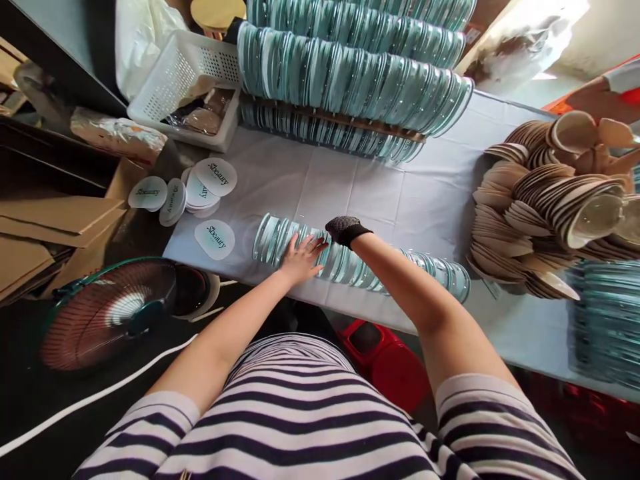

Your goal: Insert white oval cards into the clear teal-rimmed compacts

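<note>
A long row of thin, rounded, pale blue-green glass-like plates (pixel 357 267) stands on edge along the near side of the table. My bare left hand (pixel 302 256) lies on the left part of this row, fingers spread over the plates' edges. Beside it, my right hand (pixel 345 231) wears a black dotted glove and reaches to the row's back side. Its fingers look curled in; what they hold, if anything, is hidden. My right forearm covers part of the row. Left of the row lies a white oval card (pixel 215 239) with green print.
More such plates (pixel 350 73) stand in stacked rows at the back. Brown curved pieces (pixel 530 200) are piled on the right. More printed cards (pixel 205 183) and a white basket (pixel 190 87) are on the left. A fan (pixel 120 310) and red stool (pixel 390 360) stand below.
</note>
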{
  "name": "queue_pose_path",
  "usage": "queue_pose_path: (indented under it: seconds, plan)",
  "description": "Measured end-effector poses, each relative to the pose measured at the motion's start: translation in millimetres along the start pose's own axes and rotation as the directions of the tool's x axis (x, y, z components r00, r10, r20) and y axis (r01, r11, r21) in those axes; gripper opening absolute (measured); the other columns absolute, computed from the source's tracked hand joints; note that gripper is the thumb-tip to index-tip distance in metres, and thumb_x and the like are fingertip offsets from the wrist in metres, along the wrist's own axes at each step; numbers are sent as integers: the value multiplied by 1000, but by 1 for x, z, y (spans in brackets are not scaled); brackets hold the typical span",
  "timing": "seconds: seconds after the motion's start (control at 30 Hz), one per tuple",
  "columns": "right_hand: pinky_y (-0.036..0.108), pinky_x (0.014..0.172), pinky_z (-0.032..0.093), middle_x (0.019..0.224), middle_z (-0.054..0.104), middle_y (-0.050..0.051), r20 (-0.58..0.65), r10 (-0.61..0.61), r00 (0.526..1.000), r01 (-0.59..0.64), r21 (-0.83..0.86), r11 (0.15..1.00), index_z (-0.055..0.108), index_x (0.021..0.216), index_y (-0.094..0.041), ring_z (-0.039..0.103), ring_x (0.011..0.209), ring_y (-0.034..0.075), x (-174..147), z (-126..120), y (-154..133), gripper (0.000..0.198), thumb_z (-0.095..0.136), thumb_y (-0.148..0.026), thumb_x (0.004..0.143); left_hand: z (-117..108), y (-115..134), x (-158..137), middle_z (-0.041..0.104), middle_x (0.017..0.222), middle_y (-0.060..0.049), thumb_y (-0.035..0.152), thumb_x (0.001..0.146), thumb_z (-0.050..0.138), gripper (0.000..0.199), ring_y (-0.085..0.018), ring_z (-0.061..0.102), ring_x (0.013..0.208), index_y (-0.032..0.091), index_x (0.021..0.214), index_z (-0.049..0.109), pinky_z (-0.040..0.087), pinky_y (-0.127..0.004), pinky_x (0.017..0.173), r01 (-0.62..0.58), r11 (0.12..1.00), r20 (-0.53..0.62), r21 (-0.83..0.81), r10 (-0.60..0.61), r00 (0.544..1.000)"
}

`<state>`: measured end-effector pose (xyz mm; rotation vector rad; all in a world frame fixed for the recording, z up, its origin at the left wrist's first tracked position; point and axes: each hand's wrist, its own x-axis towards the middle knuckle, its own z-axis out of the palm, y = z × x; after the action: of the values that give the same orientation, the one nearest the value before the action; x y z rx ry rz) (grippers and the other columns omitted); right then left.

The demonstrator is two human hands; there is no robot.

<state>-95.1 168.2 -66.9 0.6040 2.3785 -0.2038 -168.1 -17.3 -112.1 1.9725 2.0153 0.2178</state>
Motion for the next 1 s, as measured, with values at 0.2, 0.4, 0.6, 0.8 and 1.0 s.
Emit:
queue_pose_path:
  seconds: [0.2, 0.4, 0.6, 0.8, 1.0]
  plan:
    - [30, 78, 47, 103, 72, 12, -223, 113, 968, -70, 194, 979, 68, 109, -21, 67, 99, 25, -51, 35, -10, 27, 49, -29, 92, 2, -1, 1, 39, 156, -3, 42, 90, 54, 64, -27, 26, 147, 32, 151, 36, -1, -54, 122, 29, 1000, -8, -8, -29, 1000]
    - [26, 71, 44, 101, 74, 7, -218, 359, 908, -238, 438, 867, 68, 106, -24, 69, 93, 21, -92, 127, -83, 32, 38, -32, 98, 4, 1, 1, 39, 156, -4, 40, 89, 56, 65, -28, 27, 147, 33, 150, 36, 0, -57, 121, 15, 1000, -31, -15, -15, 999]
    - [26, 79, 45, 115, 71, 9, -116, 422, 899, -297, 546, 783, 68, 117, -24, 67, 103, 20, -81, 179, -115, 37, 36, -35, 101, 3, -1, 0, 39, 156, -6, 40, 90, 55, 65, -29, 26, 147, 31, 151, 35, -1, -58, 121, 14, 1000, -29, -10, -14, 999]
    - [25, 82, 45, 110, 72, 10, -225, 534, 815, -330, 578, 746, 68, 116, -21, 66, 102, 20, -117, 153, -73, 39, 35, -38, 102, 1, 16, -3, 31, 159, -12, 41, 89, 55, 66, -33, 16, 150, 25, 151, 37, 6, -60, 120, 43, 999, -76, 9, -42, 996]
    - [33, 89, 49, 120, 67, 16, -139, 470, 872, -406, 335, 851, 66, 121, -18, 62, 113, 26, -89, 58, 10, 35, 46, -32, 96, 19, 52, 9, 32, 160, -7, 40, 91, 52, 64, -32, 20, 149, 28, 151, 35, 6, -61, 119, -55, 998, -59, 12, 56, 997]
